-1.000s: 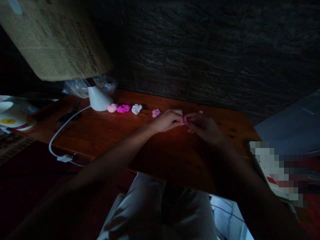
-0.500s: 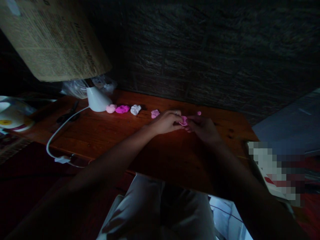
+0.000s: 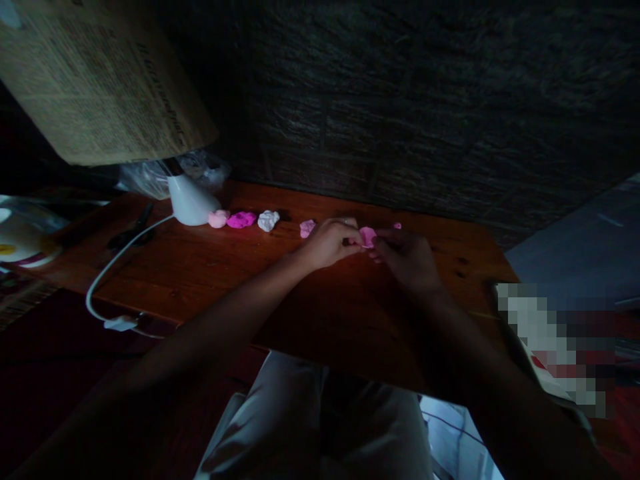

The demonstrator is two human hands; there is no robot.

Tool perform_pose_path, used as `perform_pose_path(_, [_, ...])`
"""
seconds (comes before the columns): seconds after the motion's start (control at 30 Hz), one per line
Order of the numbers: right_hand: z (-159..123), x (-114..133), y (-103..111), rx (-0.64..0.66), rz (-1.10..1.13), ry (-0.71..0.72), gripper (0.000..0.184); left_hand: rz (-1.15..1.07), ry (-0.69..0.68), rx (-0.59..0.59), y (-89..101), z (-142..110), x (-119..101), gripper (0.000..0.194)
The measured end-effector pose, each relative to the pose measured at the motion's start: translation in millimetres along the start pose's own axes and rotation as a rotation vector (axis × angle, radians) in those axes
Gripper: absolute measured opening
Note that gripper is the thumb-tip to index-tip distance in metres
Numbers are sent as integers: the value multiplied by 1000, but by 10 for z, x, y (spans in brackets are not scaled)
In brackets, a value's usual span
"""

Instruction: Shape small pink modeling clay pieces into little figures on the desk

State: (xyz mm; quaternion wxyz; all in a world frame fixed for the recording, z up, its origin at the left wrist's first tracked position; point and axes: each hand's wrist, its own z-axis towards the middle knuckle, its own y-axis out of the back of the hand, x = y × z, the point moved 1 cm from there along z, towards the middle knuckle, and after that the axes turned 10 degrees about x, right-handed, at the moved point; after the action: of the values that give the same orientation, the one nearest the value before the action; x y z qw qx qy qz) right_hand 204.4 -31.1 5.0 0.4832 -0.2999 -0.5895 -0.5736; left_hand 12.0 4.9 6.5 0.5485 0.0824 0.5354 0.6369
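Between my two hands is a flattened piece of pink modelling clay (image 3: 369, 237), thin and roundish. My left hand (image 3: 333, 241) pinches its left edge between thumb and fingers. On the opposite edge, my right hand (image 3: 405, 255) is closed with its fingertips on the clay. A paler pink lump (image 3: 307, 229) lies on the table just behind my left hand, partly covered by it. Beyond my right hand sits a tiny pink piece (image 3: 397, 226). Farther left, a white lump (image 3: 269, 221), a magenta lump (image 3: 242, 219) and a peach-pink lump (image 3: 219, 219) stand in a row.
A lamp with a white base (image 3: 193, 201) and a printed paper shade (image 3: 115, 87) stands at the left, its white cable (image 3: 95, 277) hanging over the wooden table's (image 3: 200, 267) front edge. Dark scissors (image 3: 131, 235) lie beside it. A dark brick wall (image 3: 350, 120) rises behind.
The pink clay now shows a broader, rounder face between my fingers. Both hands stay close to the same spot, and the view has shifted slightly.
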Motion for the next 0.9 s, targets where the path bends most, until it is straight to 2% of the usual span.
perform_pose_path(0.23, [-6, 23, -27, -42, 17, 12, 25, 77, 13, 12, 0, 6, 0, 20])
perform_pose_path(0.33, [8, -2, -12, -47, 0, 13, 23, 69, 12, -28, 3, -1, -12, 14])
perform_pose_path(0.4, [21, -20, 11, -61, -25, 12, 21, -16, 14, -51, 15, -1, -14, 12])
perform_pose_path(0.5, [36, -22, 56, -80, -69, 21, 20, -230, 105, -126, 43, 11, 27, 27])
perform_pose_path(0.63, [29, 31, 105, -79, -188, 59, 19, -408, 266, -273, 62, 33, 147, 19])
perform_pose_path(0.77, [0, 106, 114, -82, -366, 180, 20, -562, 356, -169, 9, 38, 207, 24])
perform_pose_path(0.9, [-11, 137, 98, -60, -411, 227, 26, -670, 370, -67, -49, 29, 171, 26])
